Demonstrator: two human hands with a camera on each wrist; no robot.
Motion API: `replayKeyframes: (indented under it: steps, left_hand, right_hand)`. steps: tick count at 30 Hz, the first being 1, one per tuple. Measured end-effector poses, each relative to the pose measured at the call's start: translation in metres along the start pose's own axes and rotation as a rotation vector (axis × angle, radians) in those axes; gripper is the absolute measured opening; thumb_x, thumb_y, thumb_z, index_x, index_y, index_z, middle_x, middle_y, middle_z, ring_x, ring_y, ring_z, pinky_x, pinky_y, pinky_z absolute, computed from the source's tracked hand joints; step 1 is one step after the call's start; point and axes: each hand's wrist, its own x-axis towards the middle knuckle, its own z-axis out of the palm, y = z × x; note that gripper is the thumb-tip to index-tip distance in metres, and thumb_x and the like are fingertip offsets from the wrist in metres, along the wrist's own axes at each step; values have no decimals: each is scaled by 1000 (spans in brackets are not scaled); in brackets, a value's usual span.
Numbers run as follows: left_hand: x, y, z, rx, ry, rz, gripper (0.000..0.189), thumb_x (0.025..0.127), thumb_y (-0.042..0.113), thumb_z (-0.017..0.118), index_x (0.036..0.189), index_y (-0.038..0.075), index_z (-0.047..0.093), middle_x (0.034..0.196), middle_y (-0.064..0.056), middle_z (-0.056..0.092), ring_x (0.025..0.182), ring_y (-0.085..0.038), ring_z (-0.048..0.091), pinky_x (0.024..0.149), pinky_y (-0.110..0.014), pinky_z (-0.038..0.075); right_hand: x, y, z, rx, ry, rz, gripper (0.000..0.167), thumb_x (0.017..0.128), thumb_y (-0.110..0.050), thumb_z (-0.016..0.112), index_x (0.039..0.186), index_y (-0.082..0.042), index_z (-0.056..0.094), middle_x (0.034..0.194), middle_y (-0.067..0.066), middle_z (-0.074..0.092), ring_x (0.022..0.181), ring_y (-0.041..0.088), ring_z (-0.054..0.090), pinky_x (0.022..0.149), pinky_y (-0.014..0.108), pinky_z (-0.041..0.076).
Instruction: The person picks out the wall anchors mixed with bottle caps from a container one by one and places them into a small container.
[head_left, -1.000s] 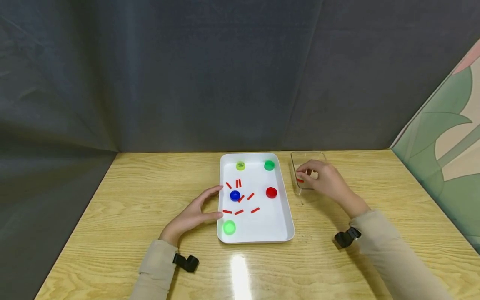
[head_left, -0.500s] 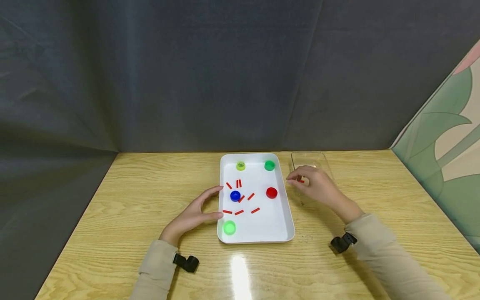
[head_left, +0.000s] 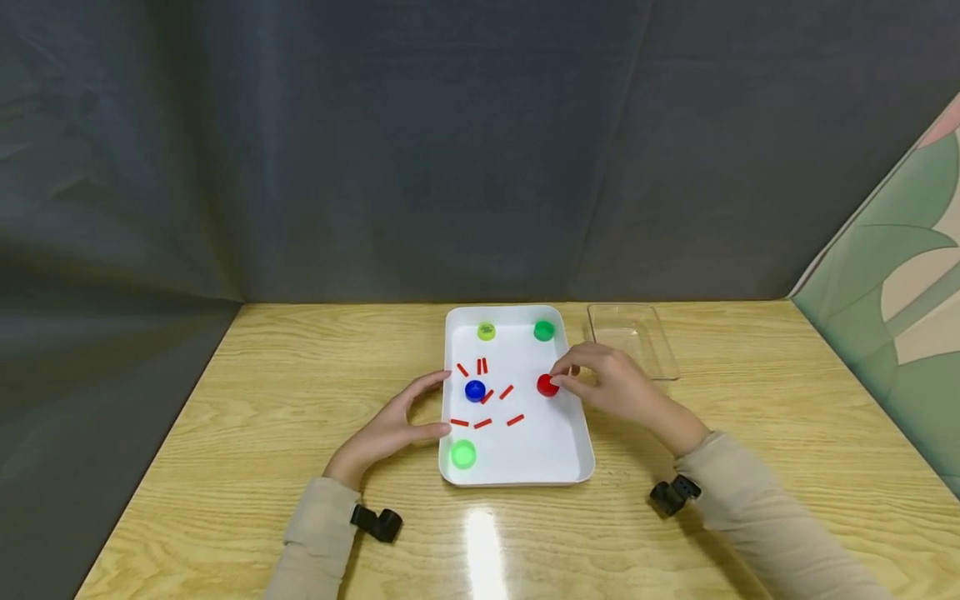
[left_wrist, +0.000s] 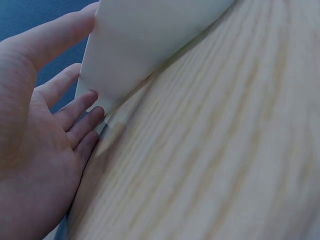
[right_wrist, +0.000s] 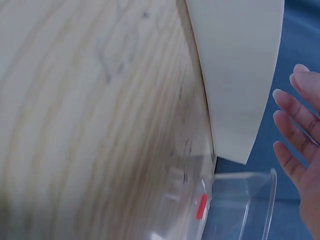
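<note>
A shallow white tray [head_left: 517, 480] lies on the table, holding several short red sticks [head_left: 515, 420] and coloured caps. My left hand [head_left: 390, 429] is at the tray's left side, thumb and fingers spread with their tips at the rim; the left wrist view shows the palm beside the tray wall. My right hand [head_left: 611, 387] reaches over the right rim. Its thumb and index fingertips overlap the red cap [head_left: 547, 385]; I cannot tell whether they pinch it. Seen from the right wrist, the other fingers [right_wrist: 295, 117] are loosely extended.
A clear plastic box [head_left: 663, 354] stands behind the right hand; the right wrist view shows a red stick [right_wrist: 201, 206] in it. Other caps in the tray are blue [head_left: 475, 391], yellow-green [head_left: 486, 332], dark green [head_left: 543, 331] and light green [head_left: 463, 454]. A dark curtain hangs behind.
My right hand has moved left from inside the clear box, across the tray's right rim, to the red cap. My left hand stays at the tray's left rim.
</note>
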Motion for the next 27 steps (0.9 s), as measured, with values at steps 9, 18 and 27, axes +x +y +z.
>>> replayKeyframes:
  steps: [9, 18, 27]
  left_hand:
    - [0, 1, 0, -3, -2, -4, 75, 87, 17, 78, 151, 27, 40, 158, -2, 32, 146, -25, 22, 117, -54, 16]
    - [0, 2, 1, -2, -1, -1, 76, 86, 19, 79, 151, 27, 40, 158, -2, 32, 146, -25, 22, 117, -55, 16]
    - [-1, 2, 1, -8, 2, 0, 76, 86, 20, 79, 151, 27, 40, 158, -2, 32, 146, -25, 22, 118, -55, 15]
  right_hand:
    - [7, -14, 13, 31, -83, -12, 10, 85, -12, 80, 93, -15, 76, 88, -11, 67, 80, 13, 60, 69, 35, 53]
    - [10, -21, 24, 35, -170, 8, 8, 89, -22, 77, 96, -19, 75, 92, -15, 67, 81, 7, 57, 68, 26, 51]
    - [10, -25, 37, 34, -224, -2, 8, 88, -22, 77, 95, -20, 75, 92, -17, 67, 80, 6, 58, 70, 24, 50]
